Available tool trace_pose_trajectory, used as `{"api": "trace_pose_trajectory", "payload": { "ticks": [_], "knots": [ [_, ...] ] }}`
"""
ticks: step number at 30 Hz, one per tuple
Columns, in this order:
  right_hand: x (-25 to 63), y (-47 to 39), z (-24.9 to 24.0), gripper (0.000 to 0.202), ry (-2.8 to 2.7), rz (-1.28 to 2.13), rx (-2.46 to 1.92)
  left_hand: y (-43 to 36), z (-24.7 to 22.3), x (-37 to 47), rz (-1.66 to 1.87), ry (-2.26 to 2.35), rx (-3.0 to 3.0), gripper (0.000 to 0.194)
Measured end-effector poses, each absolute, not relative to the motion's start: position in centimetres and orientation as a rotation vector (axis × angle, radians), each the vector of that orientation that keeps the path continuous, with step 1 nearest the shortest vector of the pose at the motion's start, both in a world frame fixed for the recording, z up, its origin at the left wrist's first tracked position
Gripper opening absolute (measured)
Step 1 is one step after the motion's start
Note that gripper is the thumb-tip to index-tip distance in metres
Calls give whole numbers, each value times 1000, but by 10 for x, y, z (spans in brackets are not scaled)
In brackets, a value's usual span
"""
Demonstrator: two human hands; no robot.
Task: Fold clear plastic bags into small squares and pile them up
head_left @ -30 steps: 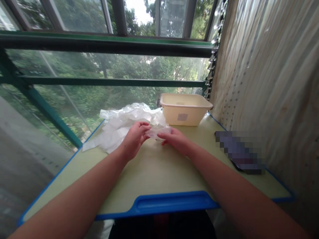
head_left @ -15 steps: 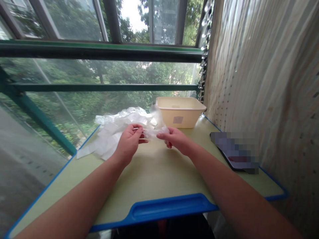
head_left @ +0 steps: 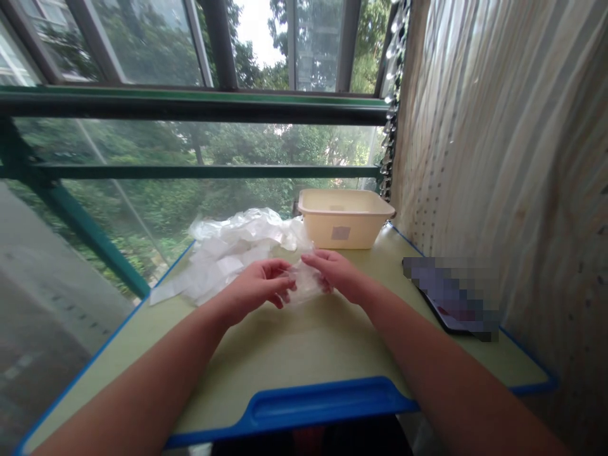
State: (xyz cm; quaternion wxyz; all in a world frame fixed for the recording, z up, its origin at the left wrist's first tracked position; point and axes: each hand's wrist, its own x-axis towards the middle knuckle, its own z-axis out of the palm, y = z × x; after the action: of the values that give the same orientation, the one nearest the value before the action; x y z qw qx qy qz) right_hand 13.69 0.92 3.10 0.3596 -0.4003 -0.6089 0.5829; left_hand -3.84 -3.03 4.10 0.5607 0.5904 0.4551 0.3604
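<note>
Between my two hands is a crumpled clear plastic bag (head_left: 304, 283), held just above the tabletop. My left hand (head_left: 266, 284) has its fingers curled and pinches the bag's left side. On the other side, my right hand (head_left: 335, 272) grips the bag with the thumb on top; its other fingers are partly hidden. Behind my left hand spreads a loose heap of thin white plastic bags (head_left: 232, 244). Whether the held bag is joined to this heap I cannot tell.
A cream plastic basin (head_left: 354, 228) with a label stands at the back of the table (head_left: 285, 348). To the right lies a phone-like device (head_left: 449, 297), blurred over. The table has a blue edge with a molded tray (head_left: 327, 399) in front. Windows and a curtain (head_left: 475, 158) surround it.
Both hands have come lower and nearer to me with the clear bag. The bag's raised part beside the basin has dropped and bunched between my hands. The view has shifted slightly.
</note>
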Motion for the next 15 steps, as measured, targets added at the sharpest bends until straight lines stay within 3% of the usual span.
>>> {"api": "trace_pose_trajectory", "payload": {
  "ticks": [2, 7, 11, 15],
  "knots": [
    [138, 8, 31, 32, -1622, 1511, -1025, -31, 41, -40, 779, 1131, 1330, 25],
    [139, 8, 31, 44, -1598, 1608, -856, -30, 44, -51, 605, 1197, 1187, 62],
    [140, 9, 33, 32, -1591, 1594, -871, -29, 52, -57, 618, 1106, 1139, 50],
    [140, 4, 38, 28, -1742, 1571, -979, -33, 54, -52, 726, 995, 1285, 54]
  ]
}}
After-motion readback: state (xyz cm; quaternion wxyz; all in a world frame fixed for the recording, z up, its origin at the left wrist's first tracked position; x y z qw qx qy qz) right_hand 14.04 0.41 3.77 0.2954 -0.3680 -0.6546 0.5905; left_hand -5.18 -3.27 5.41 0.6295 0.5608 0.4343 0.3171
